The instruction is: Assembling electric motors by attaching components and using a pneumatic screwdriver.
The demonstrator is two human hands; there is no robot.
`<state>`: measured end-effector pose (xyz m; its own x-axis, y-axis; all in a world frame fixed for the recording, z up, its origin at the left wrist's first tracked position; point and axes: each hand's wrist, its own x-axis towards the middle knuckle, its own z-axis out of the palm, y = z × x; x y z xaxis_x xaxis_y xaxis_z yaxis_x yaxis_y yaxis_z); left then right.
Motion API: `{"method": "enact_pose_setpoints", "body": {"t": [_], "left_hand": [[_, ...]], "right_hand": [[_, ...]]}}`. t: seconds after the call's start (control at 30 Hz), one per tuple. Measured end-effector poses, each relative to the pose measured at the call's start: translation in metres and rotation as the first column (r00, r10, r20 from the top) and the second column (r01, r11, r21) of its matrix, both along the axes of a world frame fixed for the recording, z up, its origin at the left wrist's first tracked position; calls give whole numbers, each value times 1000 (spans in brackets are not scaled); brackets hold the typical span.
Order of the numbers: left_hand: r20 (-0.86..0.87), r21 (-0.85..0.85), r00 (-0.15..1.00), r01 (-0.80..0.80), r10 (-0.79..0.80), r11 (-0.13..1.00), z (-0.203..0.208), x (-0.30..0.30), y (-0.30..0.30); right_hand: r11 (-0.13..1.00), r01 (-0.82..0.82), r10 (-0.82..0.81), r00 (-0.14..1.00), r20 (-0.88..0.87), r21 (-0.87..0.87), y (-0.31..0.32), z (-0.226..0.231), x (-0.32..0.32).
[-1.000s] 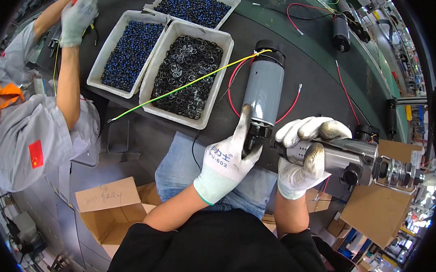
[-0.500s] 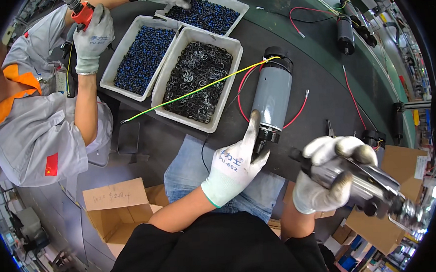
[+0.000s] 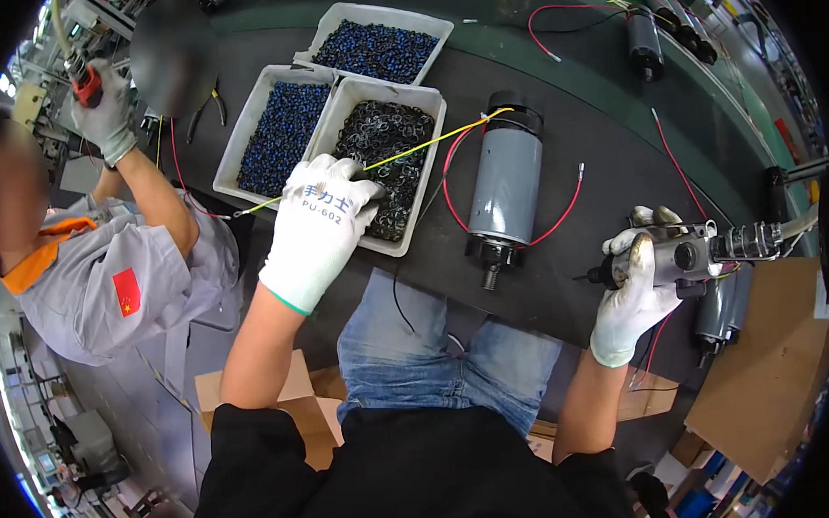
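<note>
My gloved left hand [image 3: 323, 217] is over the white tray [image 3: 397, 250] of small dark metal rings [image 3: 385, 139], its fingertips at the rings and spread a little apart. A yellow-green wire [image 3: 409, 150] runs behind that hand. In my gloved right hand [image 3: 634, 294] is a silver-grey air tool [image 3: 679, 256], its thin dark tip pointing left and a hose at its right end. Between my hands a grey cylindrical motor [image 3: 506, 184] lies on the dark table, threaded shaft toward me, with red wires beside it. Neither hand touches the motor.
Two white trays of blue-black small parts [image 3: 282, 139] [image 3: 375, 50] adjoin the ring tray. More motors [image 3: 645, 45] lie at the far right, another [image 3: 722, 304] beyond my right hand. A co-worker [image 3: 137, 245] sits at left holding a red-and-metal tool. Cardboard boxes [image 3: 757, 363] stand at right.
My left hand has left the motor's shaft end and moved left to the ring tray. My right hand has swung the air tool slightly away from me. The co-worker's raised tool has shifted left.
</note>
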<state>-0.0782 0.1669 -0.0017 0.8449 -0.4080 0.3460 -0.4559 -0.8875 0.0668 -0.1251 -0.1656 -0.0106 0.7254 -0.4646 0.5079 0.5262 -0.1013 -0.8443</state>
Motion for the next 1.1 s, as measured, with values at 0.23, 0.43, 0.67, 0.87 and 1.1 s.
{"method": "enact_pose_setpoints", "body": {"t": [0.23, 0.43, 0.67, 0.87, 1.1], "left_hand": [[-130, 109, 989, 91, -76, 990, 3, 9, -2], [-125, -68, 989, 70, -78, 995, 9, 8, 2], [-132, -192, 990, -71, 46, 979, 18, 3, 3], [-262, -56, 965, -34, 18, 998, 31, 19, 2], [-128, 170, 985, 133, -112, 977, 26, 19, 16]], "right_hand": [[999, -36, 34, 998, 51, 29, -3, -8, -6], [999, 4, -5, 1000, 24, 33, -3, -3, -4], [989, -40, 43, 999, -11, 143, -8, -16, -1], [966, -129, 132, 991, 5, 224, -11, -16, 0], [961, -141, 161, 985, -67, 239, -16, -12, -2]]}}
